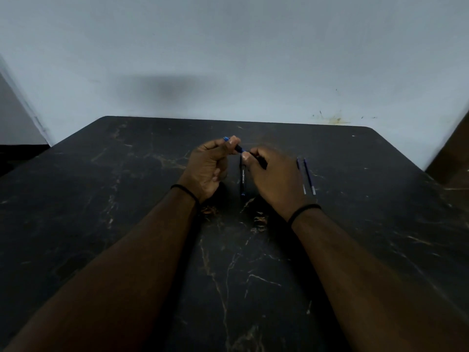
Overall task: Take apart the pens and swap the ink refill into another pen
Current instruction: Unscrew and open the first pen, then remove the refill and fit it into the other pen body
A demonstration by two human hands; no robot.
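Blue-black pen (239, 149) held in air btwn both hands, over 2nd pen (243, 179) lying on dark marble table (127, 199). Left hand (209, 168) pinches its blue end, right hand (272, 177) grips other end. Two loose refills (305, 176) lie side by side, right of 2nd pen.

A plain room, perhaps in a home, though nothing settles which. A dark marble-patterned table (152, 250) with pale veins stands pushed against a bare, pale blue-grey wall (228, 59). A yellowish stain (335, 119) marks the wall at far right, and a brown surface (454, 153) shows at the right edge.
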